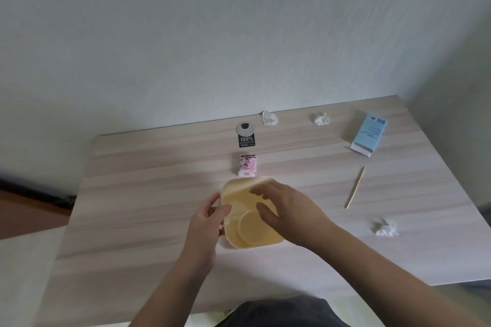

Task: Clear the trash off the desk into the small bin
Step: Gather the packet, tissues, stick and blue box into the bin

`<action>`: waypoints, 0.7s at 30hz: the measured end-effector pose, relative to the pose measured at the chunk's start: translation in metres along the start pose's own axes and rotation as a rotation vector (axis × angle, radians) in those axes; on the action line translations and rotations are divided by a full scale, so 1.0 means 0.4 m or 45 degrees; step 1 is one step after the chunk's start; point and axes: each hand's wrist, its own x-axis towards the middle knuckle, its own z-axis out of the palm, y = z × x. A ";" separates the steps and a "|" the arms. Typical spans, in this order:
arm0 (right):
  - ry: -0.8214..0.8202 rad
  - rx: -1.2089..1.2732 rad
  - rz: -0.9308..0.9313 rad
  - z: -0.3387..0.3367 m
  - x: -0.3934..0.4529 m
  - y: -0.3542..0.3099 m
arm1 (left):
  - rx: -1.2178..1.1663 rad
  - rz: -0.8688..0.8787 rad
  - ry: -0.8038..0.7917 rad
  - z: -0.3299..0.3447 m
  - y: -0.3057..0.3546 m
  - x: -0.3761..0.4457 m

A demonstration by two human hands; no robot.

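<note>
We have both hands on the small yellow bin, which stands on the wooden desk near its middle, just in front of us. Our left hand curls its fingers around the bin's left wall, and our right hand rests across the right rim with fingers loosely spread and bent over the edge. The bin looks squarish with rounded corners, its mouth facing up toward us and slightly tilted, so it has no strong long axis; its round base shows inside. The trash lies well apart from it: a pink wrapper just beyond the far rim, three crumpled tissues, a thin wooden stick lying diagonally, and a blue box. We judge the bin light, so it could tip or slide if we let go carelessly, and the stick could roll away when pinched.
</note>
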 end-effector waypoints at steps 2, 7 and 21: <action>0.155 0.051 0.015 -0.014 0.020 0.010 | -0.002 0.000 0.023 -0.022 0.004 0.002; 0.278 -0.012 0.073 -0.029 0.085 0.035 | 0.008 0.003 0.039 -0.079 0.008 0.005; -0.390 -0.268 0.409 0.187 0.348 0.155 | -0.207 -0.005 0.244 -0.304 0.042 0.048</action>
